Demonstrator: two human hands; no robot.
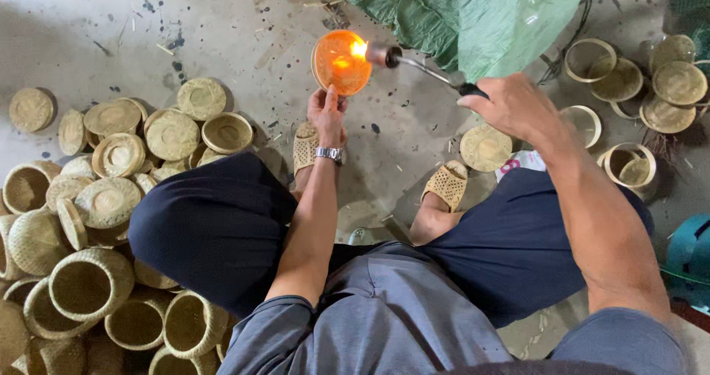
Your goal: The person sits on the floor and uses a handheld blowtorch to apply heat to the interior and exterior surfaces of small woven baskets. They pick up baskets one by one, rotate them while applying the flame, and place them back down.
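1. Pinching the small round woven bamboo lid (341,63) by its lower rim, the left hand (326,114) keeps its grip closed, fingers below the flame.
2. The right hand (510,106) wraps shut around a metal gas torch (414,63), nozzle touching the lid's glowing face.
3. Woven baskets (89,286) pile along the concrete floor's (222,27) left edge.

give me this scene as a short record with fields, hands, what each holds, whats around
left hand: holds a round woven lid up by its lower edge
right hand: grips a gas torch, nozzle pointing left
flame: lit, playing on the lid, which glows orange
left side: pile of woven baskets and lids on the floor
right side: smaller group of lids and rings
behind: green sheet
floor: grey concrete
wrist: watch on the left arm
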